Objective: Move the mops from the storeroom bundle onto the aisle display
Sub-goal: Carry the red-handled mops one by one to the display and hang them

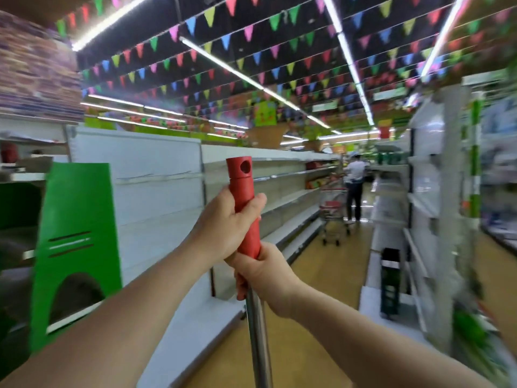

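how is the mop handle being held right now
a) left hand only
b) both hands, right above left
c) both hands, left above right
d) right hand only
c: the left hand wraps the red grip higher up, while the right hand clasps its lower end just above the metal pole.

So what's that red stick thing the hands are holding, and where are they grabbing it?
A mop handle, held upright. The left hand wraps the red grip; the right hand grabs just below, where red meets the metal pole.

No legible text — signs blurred
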### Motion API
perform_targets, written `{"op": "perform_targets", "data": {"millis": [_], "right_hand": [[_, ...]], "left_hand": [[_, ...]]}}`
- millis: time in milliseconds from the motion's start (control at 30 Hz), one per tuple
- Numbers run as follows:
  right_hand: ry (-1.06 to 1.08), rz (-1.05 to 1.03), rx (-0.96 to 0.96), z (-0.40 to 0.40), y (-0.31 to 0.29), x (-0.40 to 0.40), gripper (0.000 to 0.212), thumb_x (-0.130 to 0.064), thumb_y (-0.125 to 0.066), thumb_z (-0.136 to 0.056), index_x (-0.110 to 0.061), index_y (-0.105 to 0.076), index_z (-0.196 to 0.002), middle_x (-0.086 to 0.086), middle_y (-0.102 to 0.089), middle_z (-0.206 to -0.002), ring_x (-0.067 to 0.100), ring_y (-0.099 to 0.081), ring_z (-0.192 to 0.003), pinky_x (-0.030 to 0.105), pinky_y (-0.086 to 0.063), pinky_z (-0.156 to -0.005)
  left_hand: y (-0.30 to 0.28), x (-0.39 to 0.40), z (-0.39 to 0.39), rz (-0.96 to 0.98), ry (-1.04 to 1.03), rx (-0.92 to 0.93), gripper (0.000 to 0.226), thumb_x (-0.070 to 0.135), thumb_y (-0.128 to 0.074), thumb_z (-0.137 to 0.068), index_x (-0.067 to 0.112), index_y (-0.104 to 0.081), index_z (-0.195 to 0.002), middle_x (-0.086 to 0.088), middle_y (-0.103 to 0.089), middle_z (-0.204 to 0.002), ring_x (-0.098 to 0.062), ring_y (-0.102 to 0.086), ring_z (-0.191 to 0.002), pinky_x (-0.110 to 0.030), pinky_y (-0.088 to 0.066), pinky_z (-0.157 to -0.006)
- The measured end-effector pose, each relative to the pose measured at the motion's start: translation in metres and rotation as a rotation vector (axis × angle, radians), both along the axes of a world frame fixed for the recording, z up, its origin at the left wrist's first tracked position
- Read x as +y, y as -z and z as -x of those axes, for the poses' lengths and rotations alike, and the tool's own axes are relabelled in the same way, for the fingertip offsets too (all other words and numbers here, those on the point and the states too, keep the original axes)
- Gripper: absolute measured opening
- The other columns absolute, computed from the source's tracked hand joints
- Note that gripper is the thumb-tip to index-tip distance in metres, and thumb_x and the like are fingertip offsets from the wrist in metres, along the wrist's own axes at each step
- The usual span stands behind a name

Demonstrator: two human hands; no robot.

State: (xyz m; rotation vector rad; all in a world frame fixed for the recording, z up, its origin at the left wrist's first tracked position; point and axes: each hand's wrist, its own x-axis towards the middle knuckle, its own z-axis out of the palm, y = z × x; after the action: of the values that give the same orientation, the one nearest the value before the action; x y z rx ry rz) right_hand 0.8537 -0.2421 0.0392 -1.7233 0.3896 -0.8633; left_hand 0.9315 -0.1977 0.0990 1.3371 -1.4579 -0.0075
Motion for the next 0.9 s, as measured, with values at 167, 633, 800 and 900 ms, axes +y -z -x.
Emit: {"op": "perform_targets", "data": {"millis": [167,633,800,900], "right_hand": [[0.233,0.006,-0.019,0.028,-0.002,-0.029,0.018,-0.01,-0.053,-0.089,-0.007,-0.047,-0.072,0.005,-0.045,-0.054,0.012,-0.045,-0.04,0.022,-0.044,-0.044],[0.847,-0.057,-0.06,0.203,-0.002,-0.059,0.015,-0.009,-0.053,-0.087,-0.008,-0.051,-0.072,0.003,-0.049,-0.05,0.013,-0.045,-0.037,0.027,-0.043,-0.046],[0.937,-0.077,-0.103,0.283,-0.004,-0.076,0.012,-0.007,-0.055,-0.085,-0.008,-0.053,-0.073,-0.002,-0.049,-0.042,0.011,-0.045,-0.034,0.023,-0.043,-0.043],[0.952,-0.077,-0.101,0.33,-0.006,-0.094,0.011,-0.006,-0.055,-0.085,-0.007,-0.054,-0.075,-0.001,-0.049,-0.045,0.01,-0.045,-0.035,0.022,-0.043,-0.043]], "left_hand": [[-0.004,-0.047,0.022,0.001,0.26,-0.001,0.013,0.034,-0.051,-0.09,0.026,-0.049,-0.081,-0.004,-0.061,-0.082,-0.016,-0.06,-0.076,-0.025,-0.049,-0.072],[-0.006,-0.13,0.202,-0.062,0.821,-0.05,0.009,0.035,-0.055,-0.088,0.032,-0.049,-0.084,0.001,-0.06,-0.082,-0.022,-0.061,-0.086,-0.042,-0.051,-0.087],[-0.007,-0.153,0.286,-0.096,0.905,-0.027,0.008,0.036,-0.054,-0.089,0.029,-0.05,-0.088,-0.006,-0.063,-0.087,-0.026,-0.062,-0.087,-0.047,-0.05,-0.091],[-0.007,-0.171,0.333,-0.101,0.919,-0.028,0.007,0.037,-0.052,-0.09,0.031,-0.048,-0.088,0.0,-0.062,-0.082,-0.02,-0.062,-0.082,-0.041,-0.051,-0.088]]}}
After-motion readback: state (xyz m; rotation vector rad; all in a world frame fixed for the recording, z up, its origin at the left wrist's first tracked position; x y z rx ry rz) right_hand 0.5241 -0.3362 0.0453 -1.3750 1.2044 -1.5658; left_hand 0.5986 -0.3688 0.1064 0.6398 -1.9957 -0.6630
